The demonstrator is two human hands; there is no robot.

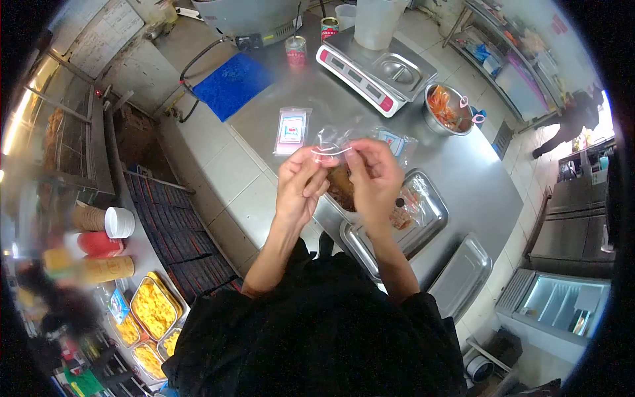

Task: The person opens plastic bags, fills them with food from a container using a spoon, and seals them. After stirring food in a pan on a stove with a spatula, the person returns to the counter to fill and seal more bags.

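Both hands meet over the steel table [258,109], each pinching one side of a small clear plastic bag [332,140]. My left hand [302,182] has its fingers curled at the bag's left edge. At the right edge, my right hand [377,178] grips between thumb and forefinger. A packet of printed bags [292,131] lies just beyond my left hand. Another clear packet [395,142] lies behind my right hand. Below and right of the hands, a steel tray [436,212] bears small filled plastic bags [411,210]. Brown food [341,188] shows partly between my forearms.
A scale [357,81], a blue sheet [231,85], cans [296,53] and a steel bowl of orange-red food [444,112] stand beyond. An empty tray [462,278] is at right. Yellow food trays [155,308] sit lower left. A person [572,122] stands far right.
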